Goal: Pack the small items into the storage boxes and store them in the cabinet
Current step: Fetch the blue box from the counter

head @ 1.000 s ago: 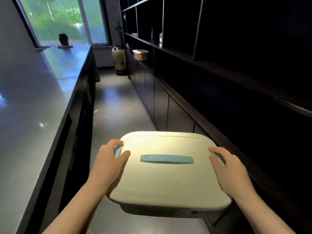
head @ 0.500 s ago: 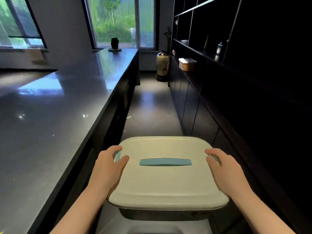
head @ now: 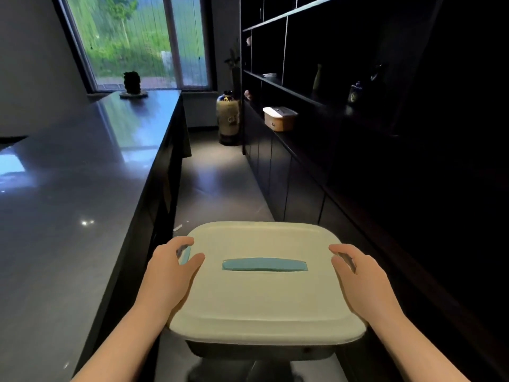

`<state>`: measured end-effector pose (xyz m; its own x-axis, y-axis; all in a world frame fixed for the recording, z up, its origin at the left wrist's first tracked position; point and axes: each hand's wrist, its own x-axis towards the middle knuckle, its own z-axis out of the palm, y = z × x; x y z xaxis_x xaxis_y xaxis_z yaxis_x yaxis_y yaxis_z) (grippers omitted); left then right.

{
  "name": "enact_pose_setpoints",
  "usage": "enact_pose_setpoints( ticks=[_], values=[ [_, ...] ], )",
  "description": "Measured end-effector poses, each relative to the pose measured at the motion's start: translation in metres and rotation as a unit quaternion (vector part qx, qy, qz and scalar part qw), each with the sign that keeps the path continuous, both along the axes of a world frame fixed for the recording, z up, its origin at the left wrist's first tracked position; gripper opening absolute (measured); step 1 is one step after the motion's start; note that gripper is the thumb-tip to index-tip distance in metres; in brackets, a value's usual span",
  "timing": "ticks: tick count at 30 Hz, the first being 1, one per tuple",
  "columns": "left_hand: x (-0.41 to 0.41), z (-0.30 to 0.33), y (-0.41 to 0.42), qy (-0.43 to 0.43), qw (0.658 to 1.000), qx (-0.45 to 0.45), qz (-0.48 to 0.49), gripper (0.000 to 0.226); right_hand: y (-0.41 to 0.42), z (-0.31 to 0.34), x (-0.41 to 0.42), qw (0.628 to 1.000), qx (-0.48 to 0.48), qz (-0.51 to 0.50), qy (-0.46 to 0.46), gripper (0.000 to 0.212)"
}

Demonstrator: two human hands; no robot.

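Storage box [head: 264, 293]: cream lid, dark body, held in mid-air above the floor [head: 220, 183], in the aisle between the counter [head: 82, 188] and the cabinet [head: 303, 188]. Lid level, closed. Blue handle [head: 264, 265] lies flat across the lid centre.

Left hand [head: 168, 274]: grips the left edge of the lid. Thumb on top of the lid, fingers [head: 179, 242] curled round the blue side latch [head: 184, 255]. Right hand [head: 360, 279]: grips the right edge in mirror fashion, fingers curled over the rim; the latch beneath them is mostly hidden.

Counter on the left: grey, glossy, reflecting the window [head: 137, 42]. A dark potted plant [head: 132, 84] sits on a small dish at its far end.

Cabinet on the right: dark, closed doors below, open shelves above. A second storage box [head: 279, 118], white lid on a tan body, stands on the ledge above the doors. Small items on the upper shelves are too dim to identify.

Far end of the aisle: a large patterned vase [head: 228, 118] on the floor, beside the cabinet end.
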<state>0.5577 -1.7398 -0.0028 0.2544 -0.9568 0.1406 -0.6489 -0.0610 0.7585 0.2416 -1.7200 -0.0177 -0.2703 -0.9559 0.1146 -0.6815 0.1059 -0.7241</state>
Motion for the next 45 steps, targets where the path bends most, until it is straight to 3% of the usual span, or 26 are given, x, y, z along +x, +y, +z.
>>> enact_pose_setpoints(
  ticks=[7,19,30,45],
  values=[
    [-0.003,-0.011,-0.178,0.012,0.999,-0.014,-0.030,0.043,-0.165,-0.008,-0.003,0.999,-0.011,-0.043,0.004,0.027],
    [-0.006,-0.009,-0.465,0.089,0.996,0.000,-0.023,0.041,-0.455,-0.001,-0.002,0.999,0.012,-0.030,-0.017,0.025],
    [0.000,-0.020,-0.778,0.023,0.994,0.000,-0.103,0.043,-0.708,-0.022,0.017,0.988,-0.005,-0.146,-0.043,0.018],
    [-0.137,-0.037,-1.107,0.009,0.961,0.013,-0.277,0.042,-0.937,-0.043,-0.072,0.949,0.012,-0.311,-0.044,0.020]
  ],
)
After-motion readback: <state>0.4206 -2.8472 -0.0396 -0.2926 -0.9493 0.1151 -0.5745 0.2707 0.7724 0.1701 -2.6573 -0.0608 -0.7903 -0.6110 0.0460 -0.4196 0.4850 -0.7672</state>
